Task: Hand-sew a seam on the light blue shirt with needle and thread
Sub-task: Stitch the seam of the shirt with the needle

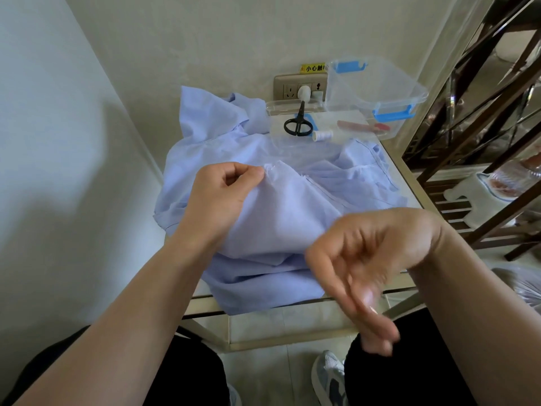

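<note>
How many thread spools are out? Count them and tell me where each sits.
1. A white thread spool lies on the clear lid, just right of the black scissors, beyond the light blue shirt. Others could be hidden under the shirt.

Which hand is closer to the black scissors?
Left. The left hand pinches the shirt, in front of the scissors. The right hand is farther back, near the table's front edge.

Soft daylight, seemingly from the right; right hand (pixel 371 276) motion-blurred; wide-angle bending at edges.
</note>
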### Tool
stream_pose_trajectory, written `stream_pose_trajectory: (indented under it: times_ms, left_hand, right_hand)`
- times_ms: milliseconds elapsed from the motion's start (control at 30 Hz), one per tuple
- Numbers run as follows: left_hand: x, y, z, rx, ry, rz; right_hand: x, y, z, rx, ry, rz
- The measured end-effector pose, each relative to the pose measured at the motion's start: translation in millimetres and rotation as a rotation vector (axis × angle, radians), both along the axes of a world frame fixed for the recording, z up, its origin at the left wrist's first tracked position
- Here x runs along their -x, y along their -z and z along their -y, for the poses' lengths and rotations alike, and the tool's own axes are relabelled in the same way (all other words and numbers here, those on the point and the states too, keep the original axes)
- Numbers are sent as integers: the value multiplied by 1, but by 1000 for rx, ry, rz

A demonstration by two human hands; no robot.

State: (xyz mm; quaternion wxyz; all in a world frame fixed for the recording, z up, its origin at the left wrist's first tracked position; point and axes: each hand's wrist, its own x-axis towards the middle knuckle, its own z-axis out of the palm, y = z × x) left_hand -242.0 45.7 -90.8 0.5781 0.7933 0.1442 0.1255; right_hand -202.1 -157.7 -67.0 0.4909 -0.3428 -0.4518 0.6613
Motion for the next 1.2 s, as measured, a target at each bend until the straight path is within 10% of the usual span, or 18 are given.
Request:
stream_pose_trajectory:
  times_ms: [100,333,633,867,1200]
  left_hand:
    - [-1,1,0,-4,-11,10]
    - [-1,1,4,79,-8,24]
    - [0,1,6,51,-12,35]
    - [0,1,4,35,2,33]
    - [1,-1,9,63,77,42]
  right_hand:
    - [-1,1,3,87,6,129]
    - [-7,21,-27,66,1287,568]
    - [0,29,-40,130,1375,872]
    - [-1,6,-15,120,751,755]
    - [-2,25,-37,113,1395,710]
